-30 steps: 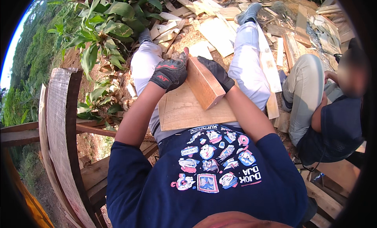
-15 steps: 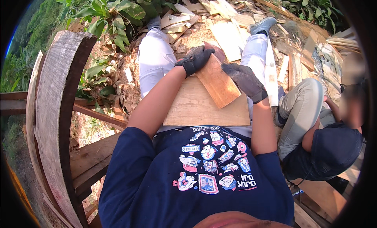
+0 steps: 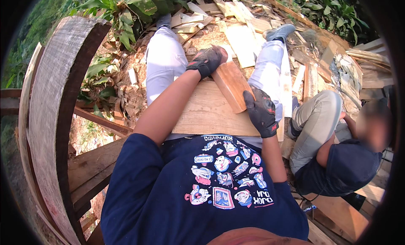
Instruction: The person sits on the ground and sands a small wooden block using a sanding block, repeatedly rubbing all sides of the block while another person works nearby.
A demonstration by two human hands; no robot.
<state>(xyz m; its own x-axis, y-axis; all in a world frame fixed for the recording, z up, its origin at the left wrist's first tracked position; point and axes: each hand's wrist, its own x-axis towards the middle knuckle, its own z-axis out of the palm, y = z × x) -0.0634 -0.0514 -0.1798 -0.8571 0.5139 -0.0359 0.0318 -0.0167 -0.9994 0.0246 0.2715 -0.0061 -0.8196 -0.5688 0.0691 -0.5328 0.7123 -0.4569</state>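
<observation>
A short, thick wooden block (image 3: 233, 86) slants over a wide flat board (image 3: 206, 112) that lies across my lap. My left hand (image 3: 207, 62), in a dark work glove, is closed at the block's far end. Beside its fingers is a small reddish patch that I cannot make out. My right hand (image 3: 262, 113), gloved too, grips the block's near right corner, thumb on the upper face and the other fingers mostly hidden. One long side of the block faces up toward me, so its thickness shows.
Wood offcuts (image 3: 240, 44) litter the ground past my legs. A tall curved-looking plank (image 3: 59, 97) stands close on my left, with beams (image 3: 95, 162) behind it. At my right a person (image 3: 337, 160) sits low, knee near my right arm. Leafy plants (image 3: 101, 8) grow beyond.
The block has been tilted, so its side edge now shows. My right hand has moved down and turned at the near corner; my left hand has shifted slightly at the far end.
</observation>
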